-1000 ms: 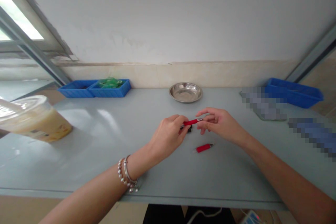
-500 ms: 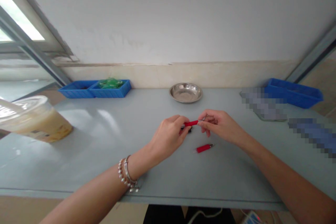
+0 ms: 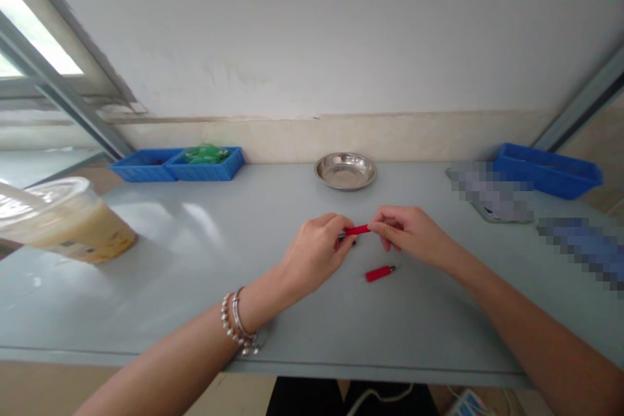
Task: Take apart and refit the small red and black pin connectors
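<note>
Above the table, my left hand [image 3: 319, 244] is closed on the left end of a red pen barrel [image 3: 357, 229]. The fingertips of my right hand [image 3: 400, 229] pinch the barrel's other end, hiding that tip. A small dark piece [image 3: 353, 242] shows just under my left fingertips; whether it is held or lying on the table I cannot tell. Below the hands, a second red pen part [image 3: 380, 273] with a dark pointed tip lies on the table, apart from both hands.
A round steel dish [image 3: 346, 172] stands by the wall. Blue bins [image 3: 205, 170] at the back left hold green pieces and something dark. Another blue bin [image 3: 546, 172] sits back right, near two blurred-out flat items. A lidded drink cup [image 3: 92, 227] stands at the left.
My right fingers have closed in on the barrel's right end, covering the thin shiny piece that showed there. My left hand keeps its hold. The red part on the table stays put.
</note>
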The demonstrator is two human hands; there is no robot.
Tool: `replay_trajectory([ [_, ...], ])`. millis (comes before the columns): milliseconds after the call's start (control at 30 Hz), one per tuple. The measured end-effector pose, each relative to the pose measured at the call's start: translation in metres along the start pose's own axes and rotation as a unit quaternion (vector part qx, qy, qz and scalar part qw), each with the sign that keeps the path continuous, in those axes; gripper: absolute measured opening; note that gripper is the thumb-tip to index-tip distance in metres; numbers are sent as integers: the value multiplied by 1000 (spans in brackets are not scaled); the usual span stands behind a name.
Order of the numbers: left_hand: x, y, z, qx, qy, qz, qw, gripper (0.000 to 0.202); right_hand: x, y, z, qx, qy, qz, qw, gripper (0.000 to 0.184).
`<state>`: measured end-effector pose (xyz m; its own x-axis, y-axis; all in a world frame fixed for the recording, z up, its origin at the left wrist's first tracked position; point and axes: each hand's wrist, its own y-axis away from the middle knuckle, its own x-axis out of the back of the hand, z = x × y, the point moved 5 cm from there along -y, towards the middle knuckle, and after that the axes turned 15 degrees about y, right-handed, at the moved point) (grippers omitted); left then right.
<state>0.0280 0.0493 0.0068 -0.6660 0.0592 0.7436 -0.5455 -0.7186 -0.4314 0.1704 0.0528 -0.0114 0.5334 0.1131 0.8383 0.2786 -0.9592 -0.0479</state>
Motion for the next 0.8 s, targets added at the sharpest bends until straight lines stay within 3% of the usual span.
replay_trajectory([
  [267, -2, 0, 1, 1, 11, -19, 1000, 14, 5, 1, 0, -6, 63, -25, 998, 38],
  [433, -9, 2, -3, 24, -2, -95, 995, 13, 11, 10, 12, -35, 91, -119, 988, 31],
  [600, -15, 7, -2, 32, -79, -165, 983, 16, -4, 14, 13, 1, 127, -181, 975, 26],
  [700, -14, 6, -3, 40, -104, -173, 979, 19, -13, 12, 9, 9, 135, -188, 973, 15],
  [800, -11, 4, -4, 37, -100, -157, 982, 24, -15, 9, 3, 10, 151, -171, 974, 17],
])
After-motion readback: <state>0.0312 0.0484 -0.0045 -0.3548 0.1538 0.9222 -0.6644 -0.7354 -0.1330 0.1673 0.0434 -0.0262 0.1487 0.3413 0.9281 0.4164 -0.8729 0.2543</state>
